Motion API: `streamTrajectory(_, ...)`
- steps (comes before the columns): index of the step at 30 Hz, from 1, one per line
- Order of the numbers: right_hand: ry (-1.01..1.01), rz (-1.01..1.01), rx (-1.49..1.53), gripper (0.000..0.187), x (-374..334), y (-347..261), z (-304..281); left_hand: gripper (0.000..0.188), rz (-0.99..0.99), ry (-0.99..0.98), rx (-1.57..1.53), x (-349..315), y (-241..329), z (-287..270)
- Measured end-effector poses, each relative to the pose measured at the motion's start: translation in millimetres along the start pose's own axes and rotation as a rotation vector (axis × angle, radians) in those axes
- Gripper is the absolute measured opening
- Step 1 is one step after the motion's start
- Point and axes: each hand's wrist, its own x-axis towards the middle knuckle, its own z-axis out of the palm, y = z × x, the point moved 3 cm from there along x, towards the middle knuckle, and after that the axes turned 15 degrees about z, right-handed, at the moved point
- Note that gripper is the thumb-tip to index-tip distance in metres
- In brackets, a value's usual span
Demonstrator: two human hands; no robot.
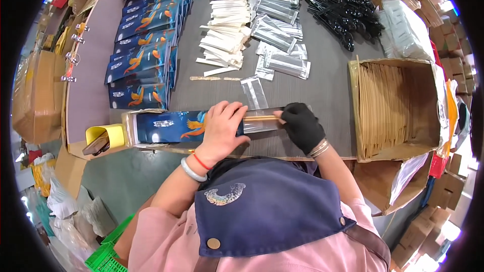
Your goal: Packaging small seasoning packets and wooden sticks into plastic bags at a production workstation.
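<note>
1. Dark grey bench: overlapping dark-blue printed packets fill the left edge; off-white flat strips, clear plastic sachets and glossy black spoon-like utensils run toward the far edge.
2. Closest in the way: single clear flat sachet, just beyond the hands.
3. Work item: long dark-blue printed packet, along the front edge, left of centre. Left hand, bare, lies across its right part, fingers extended, thumb spread.
4. Right hand, black glove, pinches thin light-wood sticks. Hands apart.
5. Left palm hides the packet's right part; glove hides the stick ends. Can't tell if sticks sit on or inside the clear plastic there.
6. Open cardboard box, right edge: packed thin tan pieces, kind unclear.
7. Yellow container, front-left corner: brown object, unidentifiable.
</note>
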Motion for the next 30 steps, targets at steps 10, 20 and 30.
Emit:
streamTrajectory(10, -0.129, 0.172, 0.574, 0.041, 19.2, -53.3, 22.0, 0.074, 0.06, 0.022, -0.101, 15.9, -4.9, 3.4)
streamTrajectory(20, 0.048, 0.308, -0.174, 0.061, 2.5, -22.2, -36.8, 0.022, 0.294, -0.129, 0.207, 40.1, -61.5, -96.5)
streamTrajectory(30, 0.044, 0.26, -0.252, 0.059, -4.6, -34.0, -33.1, 0.098, -0.45, 0.127, 0.108, -34.3, -27.4, 12.4)
